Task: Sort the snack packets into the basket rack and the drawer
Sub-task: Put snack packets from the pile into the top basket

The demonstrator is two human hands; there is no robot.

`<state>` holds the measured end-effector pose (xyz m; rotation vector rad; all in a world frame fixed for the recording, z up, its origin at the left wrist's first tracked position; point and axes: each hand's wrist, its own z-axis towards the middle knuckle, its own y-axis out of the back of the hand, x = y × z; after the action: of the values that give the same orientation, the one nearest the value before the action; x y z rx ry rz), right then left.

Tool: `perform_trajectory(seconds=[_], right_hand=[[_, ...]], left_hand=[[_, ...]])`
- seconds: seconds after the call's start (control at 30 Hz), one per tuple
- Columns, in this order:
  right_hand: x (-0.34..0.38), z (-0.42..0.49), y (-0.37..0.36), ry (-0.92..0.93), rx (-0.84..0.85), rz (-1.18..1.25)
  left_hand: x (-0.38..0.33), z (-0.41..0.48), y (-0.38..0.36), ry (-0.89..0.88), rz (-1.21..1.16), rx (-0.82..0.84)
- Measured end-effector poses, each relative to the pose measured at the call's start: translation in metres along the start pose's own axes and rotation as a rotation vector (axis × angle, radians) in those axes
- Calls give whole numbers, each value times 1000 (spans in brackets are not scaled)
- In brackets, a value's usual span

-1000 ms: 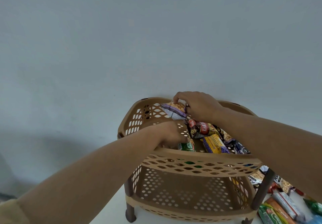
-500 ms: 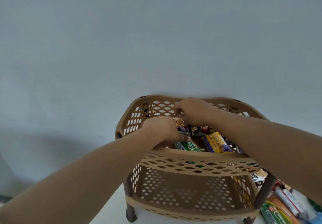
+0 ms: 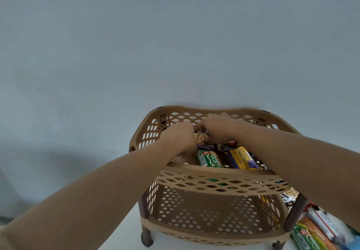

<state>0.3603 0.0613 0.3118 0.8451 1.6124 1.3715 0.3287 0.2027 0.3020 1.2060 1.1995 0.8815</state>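
Observation:
A tan lattice basket rack (image 3: 212, 173) with two tiers stands against the wall. Its top basket holds several snack packets, among them a green biscuit packet (image 3: 209, 159) and a yellow packet (image 3: 242, 158). Both my hands are down in the back left of the top basket. My left hand (image 3: 180, 138) and my right hand (image 3: 216, 128) have their fingers curled on a purple packet showing puffed snacks (image 3: 200, 138) between them. The lower tier looks bare.
More snack packets (image 3: 319, 230) lie on the white floor at the lower right, beside the rack's dark brown leg (image 3: 294, 212). A plain grey-blue wall (image 3: 175, 45) rises right behind the rack.
The purple packet has gone from above the rim down into the back of the top basket. My left hand has moved up beside the right, and both now close on it.

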Motion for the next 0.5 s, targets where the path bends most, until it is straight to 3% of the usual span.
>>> perform_trajectory(seconds=[0.1,0.3,0.5], right_hand=[[-2,-2,-1,-24,0,-12],[-5,-5,-2,-13,-22,-50],[-6,-6,-4,-12,-28,-31]], left_hand=[[6,4,2,6,81,-148],[6,10,-1,-20,-46,93],[3,15,4,-54,37,39]])
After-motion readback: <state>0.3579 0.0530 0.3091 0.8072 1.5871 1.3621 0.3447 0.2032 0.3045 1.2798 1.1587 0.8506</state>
